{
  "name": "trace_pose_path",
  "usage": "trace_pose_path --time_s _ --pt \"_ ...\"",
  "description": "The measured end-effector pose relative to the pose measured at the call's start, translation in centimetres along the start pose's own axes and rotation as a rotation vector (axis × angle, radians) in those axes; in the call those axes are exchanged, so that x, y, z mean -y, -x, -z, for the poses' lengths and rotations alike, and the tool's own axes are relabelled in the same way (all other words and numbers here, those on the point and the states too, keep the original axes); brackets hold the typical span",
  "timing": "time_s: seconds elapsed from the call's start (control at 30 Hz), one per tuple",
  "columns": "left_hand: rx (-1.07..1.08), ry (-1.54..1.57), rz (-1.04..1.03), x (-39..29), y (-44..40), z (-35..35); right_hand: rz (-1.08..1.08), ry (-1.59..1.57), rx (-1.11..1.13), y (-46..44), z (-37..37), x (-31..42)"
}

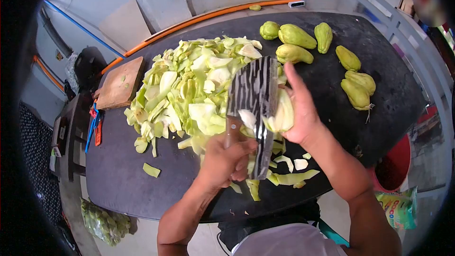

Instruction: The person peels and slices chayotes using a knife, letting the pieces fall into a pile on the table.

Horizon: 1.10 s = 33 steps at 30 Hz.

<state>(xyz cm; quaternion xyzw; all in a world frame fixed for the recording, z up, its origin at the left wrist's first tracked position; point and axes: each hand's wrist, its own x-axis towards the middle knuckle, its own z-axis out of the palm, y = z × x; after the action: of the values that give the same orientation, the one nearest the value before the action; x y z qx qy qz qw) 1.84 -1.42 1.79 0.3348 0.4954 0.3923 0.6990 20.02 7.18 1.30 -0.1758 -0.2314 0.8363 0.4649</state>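
My left hand (230, 159) is wrapped round the wooden handle of a wide cleaver (253, 95) with a black and silver striped blade. The blade stands upright against a pale, peeled chayote (283, 114), which my right hand (303, 109) holds with the thumb pointing up. A white slice clings to the blade near the handle. Beyond and left of the blade lies a large heap of pale green cut pieces (189, 85). More strips and chips (296, 178) are scattered under and in front of my hands.
Whole green chayotes (296, 35) lie at the back and right of the dark table (118, 170). A wooden board (121, 83) sits at the left edge, near red-handled tools (98, 130). On the floor are a red bucket (393, 166) and a filled plastic bag (105, 223).
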Motion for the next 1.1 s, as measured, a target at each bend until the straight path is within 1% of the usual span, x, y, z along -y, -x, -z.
trace_pose_path --time_s 0.03,0.1,0.13,0.17,0.23,0.27,0.3,0.33,0.43,0.47,0.5,0.53,0.57,0.6,0.63,0.67,0.7,0.77,0.8,0.9,0.93,1.0,1.03,1.1 --pt "0.013 0.01 -0.026 0.4 -0.1 -0.4 0.072 0.042 -0.061 0.1 -0.6 -0.9" --pt "0.036 0.031 -0.081 1.0 -0.3 -0.8 0.137 0.071 -0.144 0.6 -2.1 -1.9" --pt "0.033 0.028 -0.076 0.8 -0.1 -0.8 0.114 0.042 -0.028 0.4 -1.3 -1.8" --pt "0.054 0.036 -0.062 0.8 -0.1 -0.4 0.106 0.038 -0.005 0.6 -1.2 -1.4" --pt "0.1 0.052 -0.036 0.7 -0.4 0.2 0.106 -0.018 -0.044 0.7 -1.0 -0.9" --pt "0.078 0.015 0.01 0.8 -0.4 -0.1 0.147 -0.01 -0.054 0.6 -1.2 -1.5" --pt "0.082 0.011 0.0 0.9 -0.5 -0.5 0.186 -0.003 -0.064 0.4 -1.4 -2.3" --pt "0.084 0.007 -0.012 1.1 -0.6 -0.9 0.236 0.06 -0.156 0.8 -2.0 -2.3" --pt "0.074 -0.044 -0.073 1.4 -0.8 -1.0 0.248 0.074 -0.077 0.5 -1.0 -2.2" --pt "0.068 -0.058 -0.084 1.1 -0.8 -0.9 0.21 0.016 0.018 0.2 -0.4 -1.9" --pt "0.06 -0.072 -0.098 0.9 -0.7 -0.7 0.222 0.03 -0.091 0.1 -1.3 -1.7" --pt "0.008 -0.059 -0.12 0.4 -0.4 -0.3 0.163 0.007 -0.108 -0.1 -1.6 -1.3" --pt "-0.077 -0.135 -0.249 -0.3 0.0 0.1 0.107 -0.015 -0.128 -0.1 -1.6 -0.8" --pt "-0.162 -0.197 -0.38 -0.8 0.2 0.3 0.02 0.163 -0.145 -0.1 1.2 -0.3" --pt "-0.246 -0.258 -0.511 -1.2 0.3 0.5 0.072 0.209 -0.181 -0.3 0.8 -0.5" --pt "-0.3 -0.36 -0.616 -0.8 -0.1 1.3 0.102 0.24 -0.168 -0.3 0.9 -0.5" --pt "-0.332 -0.421 -0.683 -0.4 -0.5 1.9 0.129 0.272 -0.153 -0.4 1.1 -0.4" --pt "-0.403 -0.544 -0.81 0.2 -1.0 2.9 0.113 0.244 -0.13 -0.2 1.3 -0.3" --pt "-0.367 -0.495 -0.614 -0.9 0.0 2.2 0.103 0.23 -0.12 -0.2 1.3 -0.2" --pt "-0.301 -0.359 -0.536 -0.7 -0.5 2.0 0.064 0.19 -0.193 -0.7 1.6 -0.3" --pt "-0.242 -0.227 -0.341 -1.6 0.1 1.7 0.054 0.199 -0.158 -0.6 1.7 -0.2" --pt "-0.175 -0.063 -0.241 -1.4 0.2 1.8 0.034 0.217 -0.091 -0.3 1.6 0.1" --pt "-0.138 0.019 -0.192 -1.4 0.1 1.8 0.069 0.205 -0.14 -0.3 1.2 0.0" --pt "-0.108 0.028 -0.13 -1.5 0.2 1.1 0.125 0.192 -0.218 -0.4 0.3 -0.3"
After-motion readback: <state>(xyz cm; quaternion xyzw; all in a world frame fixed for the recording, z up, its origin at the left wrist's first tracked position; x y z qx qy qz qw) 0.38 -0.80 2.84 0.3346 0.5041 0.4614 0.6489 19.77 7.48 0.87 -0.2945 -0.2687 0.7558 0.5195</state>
